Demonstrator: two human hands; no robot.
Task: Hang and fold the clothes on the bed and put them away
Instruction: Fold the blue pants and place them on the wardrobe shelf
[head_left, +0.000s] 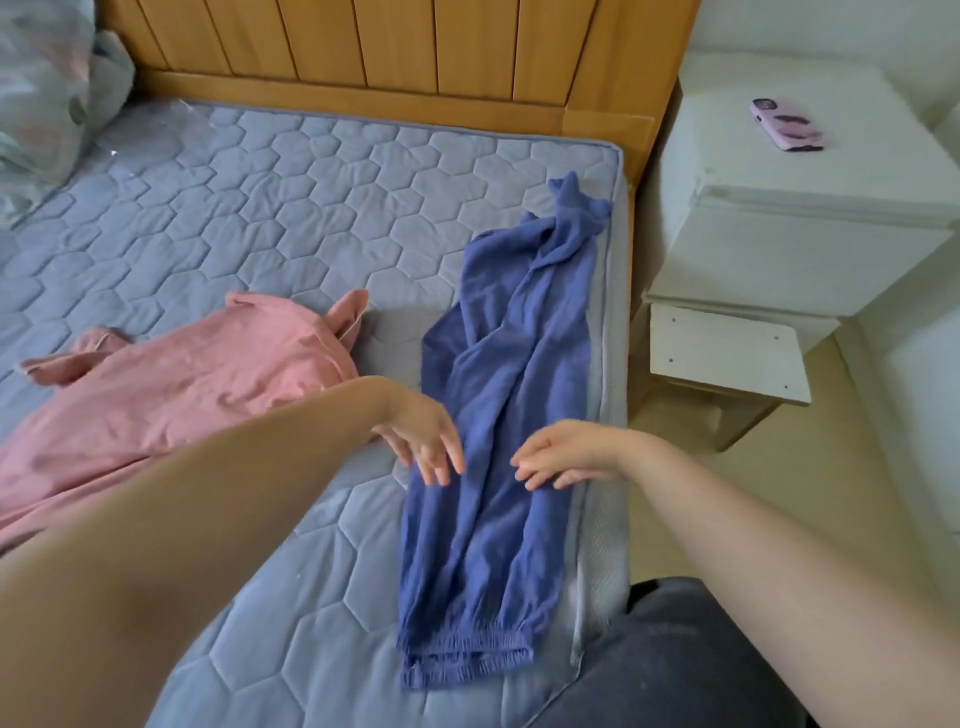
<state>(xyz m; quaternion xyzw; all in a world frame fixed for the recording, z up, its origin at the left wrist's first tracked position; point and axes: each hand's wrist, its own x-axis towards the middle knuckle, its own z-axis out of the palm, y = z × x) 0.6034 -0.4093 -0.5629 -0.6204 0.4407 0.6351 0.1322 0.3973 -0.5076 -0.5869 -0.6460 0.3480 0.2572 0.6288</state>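
Blue trousers lie stretched lengthwise along the right edge of the bed, elastic waistband nearest me and legs pointing toward the headboard. My left hand hovers over their left side with fingers spread and loose. My right hand reaches in from the right, fingers relaxed, tips just over the trousers' right side. Neither hand holds anything. A pink garment lies crumpled on the mattress to the left, partly hidden by my left forearm.
A wooden headboard closes off the far end of the bed. Bundled floral bedding sits at the far left. A white bedside cabinet stands right of the bed with a pink phone on top and a small white stool in front.
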